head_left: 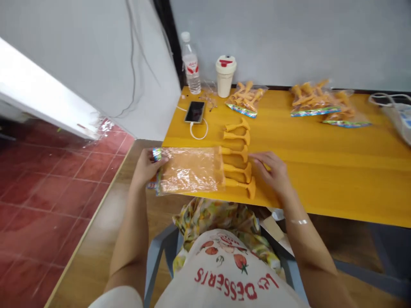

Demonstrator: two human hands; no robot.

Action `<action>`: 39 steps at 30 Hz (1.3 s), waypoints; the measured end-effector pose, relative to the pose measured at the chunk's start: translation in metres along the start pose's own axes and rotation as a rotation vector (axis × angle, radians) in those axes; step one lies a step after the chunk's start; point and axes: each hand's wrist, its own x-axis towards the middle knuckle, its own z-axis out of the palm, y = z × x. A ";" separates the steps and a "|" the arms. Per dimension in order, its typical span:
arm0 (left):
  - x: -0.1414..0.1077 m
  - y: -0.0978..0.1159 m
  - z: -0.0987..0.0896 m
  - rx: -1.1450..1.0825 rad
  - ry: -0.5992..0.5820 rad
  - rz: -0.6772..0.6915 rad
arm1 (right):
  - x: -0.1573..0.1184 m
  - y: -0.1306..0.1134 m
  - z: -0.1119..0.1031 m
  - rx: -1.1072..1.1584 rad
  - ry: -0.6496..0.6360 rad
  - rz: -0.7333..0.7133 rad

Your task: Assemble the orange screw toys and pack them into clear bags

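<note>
My left hand (148,167) grips the left end of a clear plastic bag (192,171) with a colourful printed edge, thumb on top. The bag lies flat over the table's near left part, its right end overlapping the handles of some orange toy hammers (246,172). Several of these hammers lie in a column, heads to the right. My right hand (272,171) is just right of the heads, fingers stretched toward the middle hammer (245,154). Its fingertips are at that head's edge; whether they touch it I cannot tell.
At the back of the yellow table (321,171) stand a water bottle (192,70) and a lidded cup (225,77). A phone (195,112) with a white cable lies left. Filled bags of orange pieces (245,98) lie along the wall, with a white cabled object (403,115) far right.
</note>
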 end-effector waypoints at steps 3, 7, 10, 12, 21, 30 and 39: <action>-0.008 -0.002 -0.004 0.469 0.062 0.315 | -0.051 -0.013 -0.001 -0.045 -0.061 0.040; -0.042 -0.015 0.019 0.668 -0.117 0.549 | -0.091 -0.021 0.004 -0.127 -0.162 0.005; -0.057 -0.033 0.041 0.832 -0.315 0.525 | -0.097 -0.024 0.009 -0.189 -0.179 -0.016; -0.055 -0.042 0.046 0.896 -0.385 0.529 | -0.095 -0.024 0.012 -0.236 -0.198 -0.036; -0.064 -0.013 0.027 0.788 -0.483 0.615 | -0.077 -0.016 0.018 -0.256 -0.240 -0.067; -0.135 -0.023 0.110 0.723 -0.520 0.642 | -0.065 -0.005 0.020 -0.344 -0.132 0.006; -0.133 -0.029 0.119 0.682 -0.328 0.626 | -0.079 -0.015 -0.002 -0.173 -0.309 -0.033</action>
